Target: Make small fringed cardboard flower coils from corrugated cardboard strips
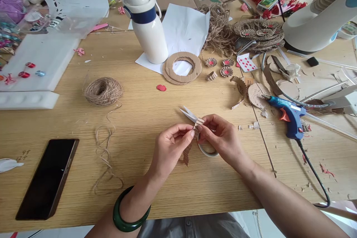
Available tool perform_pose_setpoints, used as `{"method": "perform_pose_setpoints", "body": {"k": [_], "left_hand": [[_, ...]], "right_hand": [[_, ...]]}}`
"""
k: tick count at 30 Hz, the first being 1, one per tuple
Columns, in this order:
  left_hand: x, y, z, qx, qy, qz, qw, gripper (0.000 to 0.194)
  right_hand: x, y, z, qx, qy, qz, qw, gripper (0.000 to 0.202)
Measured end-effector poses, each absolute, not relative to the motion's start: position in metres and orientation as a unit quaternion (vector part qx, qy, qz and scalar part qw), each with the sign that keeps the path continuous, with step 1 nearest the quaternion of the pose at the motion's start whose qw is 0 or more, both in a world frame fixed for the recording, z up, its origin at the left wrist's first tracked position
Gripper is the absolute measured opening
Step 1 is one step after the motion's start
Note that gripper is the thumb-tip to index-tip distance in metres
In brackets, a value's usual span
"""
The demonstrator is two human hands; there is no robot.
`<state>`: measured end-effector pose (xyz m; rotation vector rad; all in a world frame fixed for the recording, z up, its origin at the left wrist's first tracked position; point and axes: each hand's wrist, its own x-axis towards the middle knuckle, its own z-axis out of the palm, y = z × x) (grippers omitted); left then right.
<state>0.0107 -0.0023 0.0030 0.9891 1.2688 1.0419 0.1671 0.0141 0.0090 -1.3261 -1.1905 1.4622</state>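
Note:
A narrow strip of corrugated cardboard [198, 122] is pinched between my two hands near the middle of the table. My left hand [174, 145] grips it between thumb and fingers, and its loose end hangs below. From the other side, my right hand [221, 135] pinches the same strip, fingertips almost meeting the left ones. Under the hands lie scissors [189, 114], blades pointing up and left, one handle loop partly hidden by my right hand. Red paper discs [161, 87], a cardboard ring pair [198, 67] and small cardboard rosettes [227, 71] lie beyond the hands.
Right of the hands is a blue glue gun [291, 113] with its cord, near cardboard scraps [258, 95]. A twine ball [103, 91] trails loose string on the left, beside a phone [47, 178]. Behind stand a white bottle [150, 29] and a twine heap [219, 26].

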Motion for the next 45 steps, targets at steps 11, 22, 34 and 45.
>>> {"method": "perform_pose_setpoints", "body": {"k": [11,22,34,45], "left_hand": [[0.011,-0.004,0.002,0.433,0.542,0.459,0.555,0.018],[0.011,-0.006,0.002,0.486,0.560,0.453,0.495,0.014],[0.014,-0.008,0.001,0.501,0.577,0.435,0.475,0.014],[0.012,-0.004,0.003,0.437,0.578,0.403,0.559,0.021]], "right_hand": [[0.168,0.008,0.005,-0.460,-0.746,0.231,0.423,0.011],[0.168,0.008,0.004,-0.483,-0.726,0.259,0.415,0.008],[0.166,0.010,-0.001,-0.467,-0.781,0.148,0.389,0.014],[0.168,0.012,0.001,-0.494,-0.741,0.224,0.396,0.016]]}}
